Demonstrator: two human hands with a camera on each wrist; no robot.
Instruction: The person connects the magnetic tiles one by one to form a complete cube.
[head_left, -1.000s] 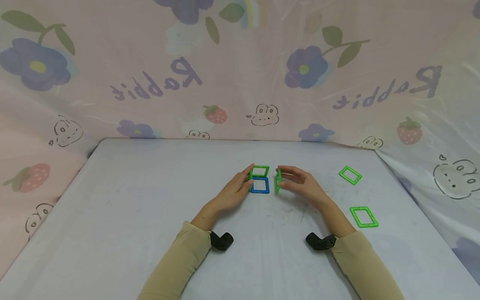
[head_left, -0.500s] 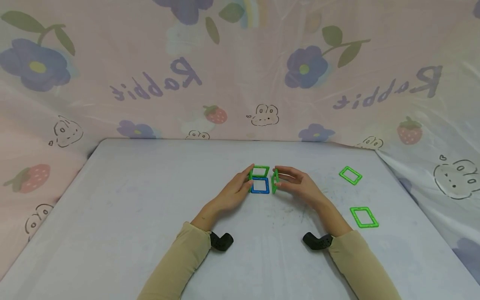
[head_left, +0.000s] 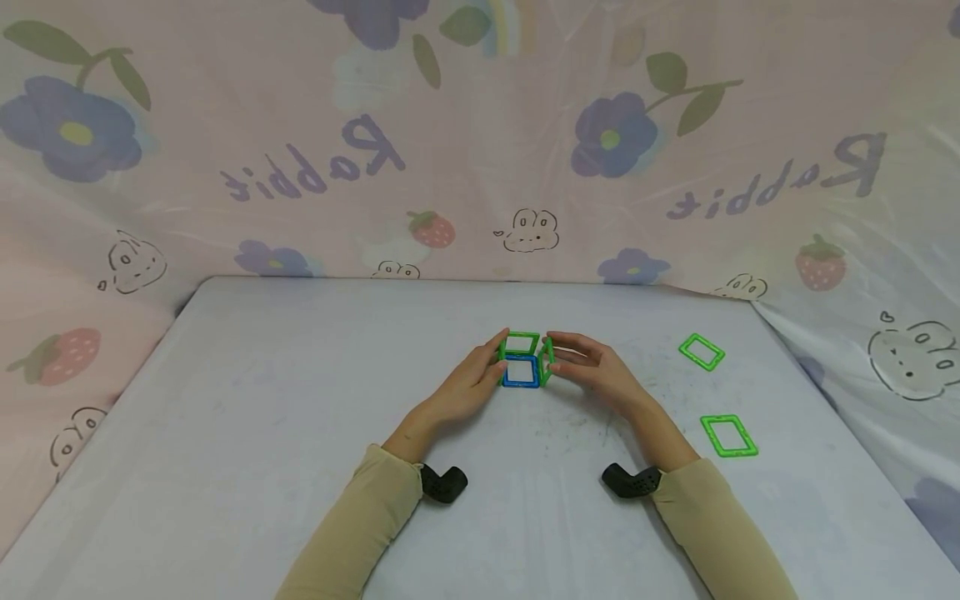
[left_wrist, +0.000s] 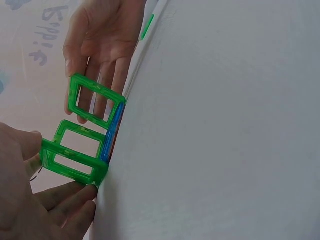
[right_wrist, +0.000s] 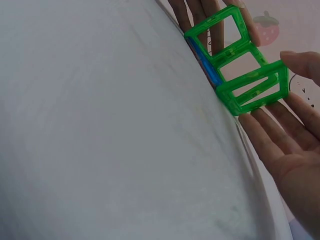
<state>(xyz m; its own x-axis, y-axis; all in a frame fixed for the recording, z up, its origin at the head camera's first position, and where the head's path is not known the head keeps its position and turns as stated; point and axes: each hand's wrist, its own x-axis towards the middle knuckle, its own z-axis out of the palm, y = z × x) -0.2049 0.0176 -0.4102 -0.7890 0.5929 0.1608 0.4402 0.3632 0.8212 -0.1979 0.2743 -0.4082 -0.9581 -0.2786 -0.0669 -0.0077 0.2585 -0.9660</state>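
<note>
A blue square magnetic tile [head_left: 521, 384] with an open centre lies flat on the table. Behind it stands a green tile [head_left: 522, 335], along its far edge. My left hand [head_left: 467, 379] holds another green tile [left_wrist: 75, 153] upright at the blue one's left side, thumb at a corner and fingers along the outside. On the opposite side my right hand [head_left: 602, 372] pinches a third green tile [right_wrist: 252, 76] between thumb and fingers. It leans slightly outward, its lower edge right at the blue tile's right edge.
Two loose green tiles lie flat to the right, one farther back [head_left: 709, 344] and one nearer [head_left: 738, 453]. The white table [head_left: 300, 417] is bordered by a printed curtain [head_left: 465, 125] at the back and sides. Each wrist carries a black device.
My right hand has moved left with its green tile, closing the gap to the blue tile. The left hand and the loose tiles have stayed in place.
</note>
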